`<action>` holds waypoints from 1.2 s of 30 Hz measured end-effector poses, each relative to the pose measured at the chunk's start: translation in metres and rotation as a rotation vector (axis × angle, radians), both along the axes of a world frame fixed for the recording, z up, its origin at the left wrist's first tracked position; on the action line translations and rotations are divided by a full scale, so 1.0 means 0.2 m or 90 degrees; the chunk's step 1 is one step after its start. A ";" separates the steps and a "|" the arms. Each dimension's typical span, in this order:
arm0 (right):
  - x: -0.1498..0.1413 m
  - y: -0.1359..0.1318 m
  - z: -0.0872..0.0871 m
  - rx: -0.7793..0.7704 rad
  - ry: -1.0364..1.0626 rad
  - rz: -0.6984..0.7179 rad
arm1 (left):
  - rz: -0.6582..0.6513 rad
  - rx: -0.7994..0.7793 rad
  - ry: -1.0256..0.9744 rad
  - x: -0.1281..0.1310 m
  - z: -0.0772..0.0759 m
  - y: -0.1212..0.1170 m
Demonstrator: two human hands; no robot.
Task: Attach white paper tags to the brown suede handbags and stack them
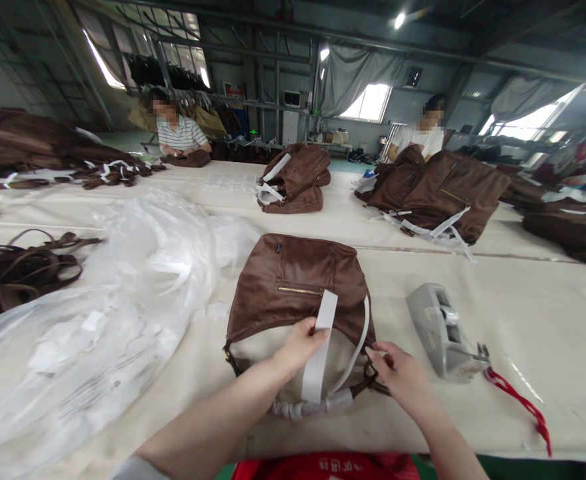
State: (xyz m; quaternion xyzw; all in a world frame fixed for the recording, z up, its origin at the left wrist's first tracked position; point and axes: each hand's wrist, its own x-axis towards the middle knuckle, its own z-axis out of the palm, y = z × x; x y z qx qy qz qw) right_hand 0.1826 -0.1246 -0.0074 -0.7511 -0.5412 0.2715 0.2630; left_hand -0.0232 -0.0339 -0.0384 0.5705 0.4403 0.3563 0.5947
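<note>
A brown leather handbag [257,287] lies flat before me, its zipped pocket facing up and its handle [297,410] curving toward me, partly wrapped in pale film. My left hand [300,343] pinches a wide white strip [327,310] between thumb and fingers, over the opening between bag and handle. At the bag's right corner, my right hand [403,373] has its fingers closed beside the handle's metal fitting [370,369]; what they grip is hidden. A narrower white strip [364,327] bends from the bag's right side toward the handle.
A grey tape dispenser [430,327] with a red cord [523,403] stands to the right. Crumpled clear plastic [147,267] covers the left. Brown straps [23,270] lie beyond it. Several bags [297,180] sit farther back, and two people [180,133] are across the table.
</note>
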 end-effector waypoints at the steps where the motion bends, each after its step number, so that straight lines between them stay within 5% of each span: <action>1: 0.01 -0.01 0.03 0.052 -0.078 -0.030 | -0.013 -0.005 0.013 0.01 -0.01 -0.01; 4: -0.01 -0.03 0.09 0.162 -0.202 0.005 | -0.028 -0.011 0.031 0.02 -0.01 -0.03; 9: -0.15 -0.01 0.08 0.138 -0.263 0.207 | 0.012 -0.033 -0.055 0.02 0.03 -0.03; 14: -0.21 0.12 0.01 0.071 -0.362 0.187 | -0.069 -0.370 -0.280 -0.06 0.10 0.03; 17: -0.19 0.18 -0.01 0.052 -0.274 0.224 | -0.163 -0.511 -0.434 -0.12 0.13 0.07; 20: -0.10 0.21 0.01 0.082 -0.104 0.174 | -0.213 -0.538 -0.513 -0.14 0.11 0.08; 23: 0.08 0.21 0.07 0.162 -0.072 0.018 | -0.198 -0.492 -0.479 -0.11 0.08 0.08; 26: 0.27 0.19 0.14 0.143 -0.199 -0.059 | -0.165 -0.412 -0.407 -0.08 0.06 0.06; 30: 0.28 0.15 0.21 0.142 -0.332 -0.154 | -0.096 -0.266 -0.296 -0.05 0.07 0.02; 32: 0.15 0.12 0.19 0.126 -0.201 -0.084 | -0.059 -0.176 -0.219 -0.04 0.06 0.01; 36: -0.19 0.09 0.06 -0.084 0.139 0.237 | -0.029 -0.009 -0.106 -0.01 0.03 0.00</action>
